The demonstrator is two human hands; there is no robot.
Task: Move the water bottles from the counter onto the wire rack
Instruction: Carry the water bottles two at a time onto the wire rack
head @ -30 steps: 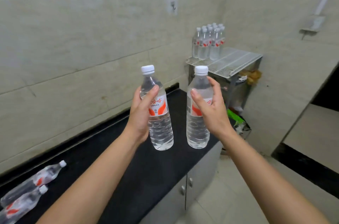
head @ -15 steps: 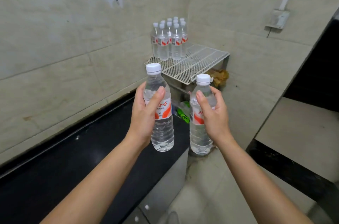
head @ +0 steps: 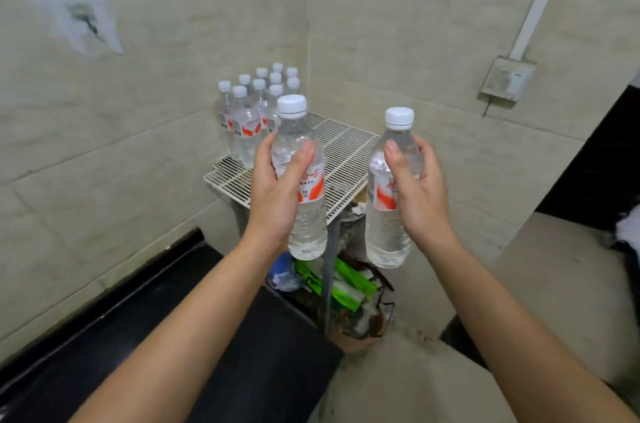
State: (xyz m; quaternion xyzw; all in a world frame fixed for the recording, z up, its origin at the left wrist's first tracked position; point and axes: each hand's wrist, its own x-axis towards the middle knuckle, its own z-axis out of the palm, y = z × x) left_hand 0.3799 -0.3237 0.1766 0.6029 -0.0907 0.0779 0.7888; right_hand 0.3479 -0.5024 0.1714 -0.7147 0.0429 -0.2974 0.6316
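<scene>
My left hand (head: 277, 194) grips a clear water bottle (head: 304, 221) with a white cap and red label, held upright in front of the white wire rack (head: 346, 152). Another upright bottle of the same kind (head: 386, 232) is gripped by my right hand (head: 420, 194), off the rack's right front corner. Both bottles hang in the air, apart from the rack. Several matching bottles (head: 252, 111) stand grouped at the rack's back left, in the wall corner. The rack's right and front wires are bare.
The black counter (head: 173, 336) runs along the tiled left wall, below my left arm. Under the rack sits a bin (head: 346, 287) with green packaging and rubbish. A wall box with a white conduit (head: 507, 78) is at the upper right. Tiled floor lies to the right.
The view has closed in on the rack and swung right. Both hands have carried their bottles forward to the rack's front edge. The bottles lying on the counter have left the view.
</scene>
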